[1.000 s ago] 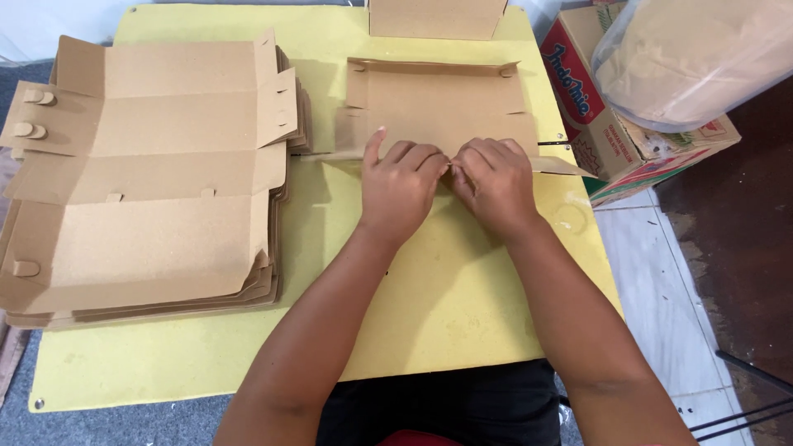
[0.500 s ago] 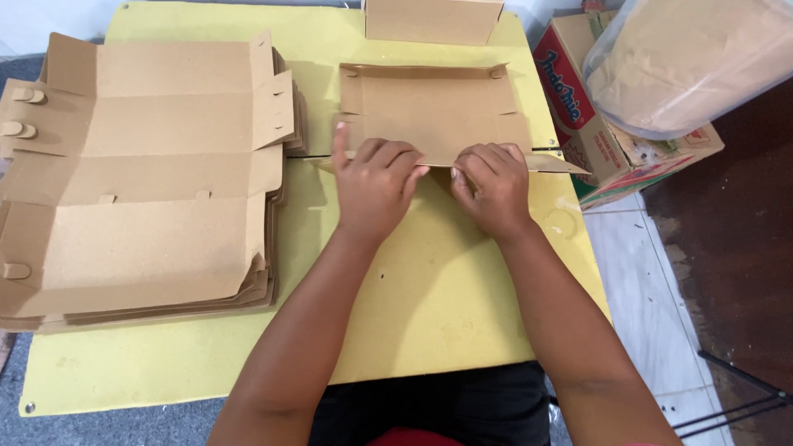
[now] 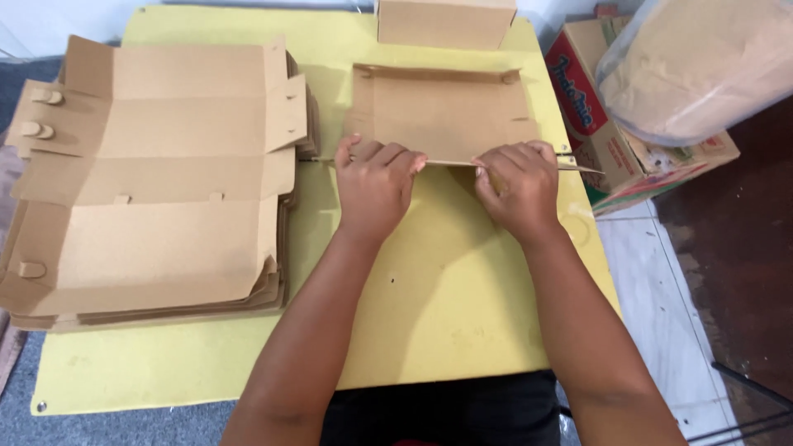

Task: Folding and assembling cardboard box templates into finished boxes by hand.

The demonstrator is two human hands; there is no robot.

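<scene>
A cardboard box blank (image 3: 442,111) is laid on the yellow surface (image 3: 446,314), toward the far side, and its near flap is being pinched up along the fold. The flap's left part is gripped by the left hand (image 3: 376,186), fingers curled over the edge; the right part is clamped by the right hand (image 3: 516,186). A stack of flat blanks (image 3: 149,182) is sat well off to the left, and a finished box (image 3: 446,21) is parked just behind.
</scene>
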